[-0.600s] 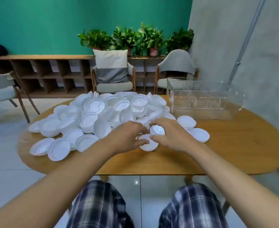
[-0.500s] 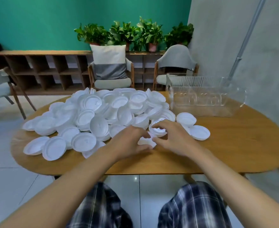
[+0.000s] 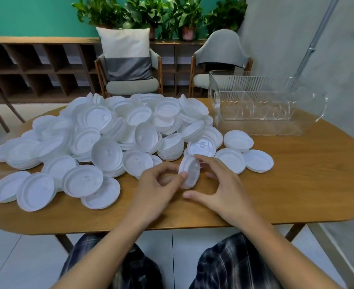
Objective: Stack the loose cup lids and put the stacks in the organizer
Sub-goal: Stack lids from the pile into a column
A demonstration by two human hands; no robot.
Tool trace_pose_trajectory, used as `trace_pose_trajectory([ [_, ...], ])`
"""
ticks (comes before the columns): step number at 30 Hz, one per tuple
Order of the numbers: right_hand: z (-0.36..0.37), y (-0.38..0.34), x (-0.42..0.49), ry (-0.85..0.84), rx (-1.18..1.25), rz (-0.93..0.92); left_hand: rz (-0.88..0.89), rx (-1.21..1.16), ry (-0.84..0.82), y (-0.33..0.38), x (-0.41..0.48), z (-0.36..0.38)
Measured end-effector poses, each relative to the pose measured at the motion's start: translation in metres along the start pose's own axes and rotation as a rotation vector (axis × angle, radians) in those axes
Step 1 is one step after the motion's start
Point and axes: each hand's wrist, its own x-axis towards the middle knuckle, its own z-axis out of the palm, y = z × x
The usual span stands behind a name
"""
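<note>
Change: lid [image 3: 189,174] now lifted off the tabletop [image 3: 297,184], tipped on edge between both hands.
Left hand [image 3: 157,184]: pinches its left rim.
Right hand [image 3: 224,188]: fingers spread, arched round it; grip unclear.
Organizer [image 3: 255,122]: well apart, far right; interior hard to make out.

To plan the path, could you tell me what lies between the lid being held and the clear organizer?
In the head view, a few loose lids lie between the held lid and the organizer, then bare table.
</note>
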Motion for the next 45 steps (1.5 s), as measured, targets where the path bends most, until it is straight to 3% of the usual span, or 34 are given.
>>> trace_pose_trajectory([
  [4,0.011,0.001,0.007,0.053,0.013,-0.044,-0.174,-0.261,-0.041,-0.003,-0.003,-0.006],
  [7,0.012,0.004,0.01,-0.05,-0.069,-0.053,-0.009,0.148,0.075,-0.009,-0.006,-0.019],
  [10,0.015,0.006,0.01,-0.158,-0.121,-0.056,0.442,0.579,0.202,-0.026,-0.003,-0.039],
  [13,0.02,0.01,0.011,-0.236,-0.13,-0.084,0.702,0.815,0.235,-0.04,0.008,-0.054],
  [17,0.024,0.012,0.011,-0.295,-0.191,-0.109,0.767,0.907,0.248,-0.049,0.016,-0.062],
  [23,0.028,0.014,0.008,-0.198,-0.2,-0.082,0.778,1.037,0.195,-0.054,0.017,-0.061],
  [30,0.024,0.012,0.009,-0.125,-0.223,-0.03,0.809,1.092,0.189,-0.051,0.018,-0.056],
  [45,0.015,0.018,0.011,-0.128,-0.23,-0.003,0.915,0.854,0.184,-0.027,0.021,-0.041],
])
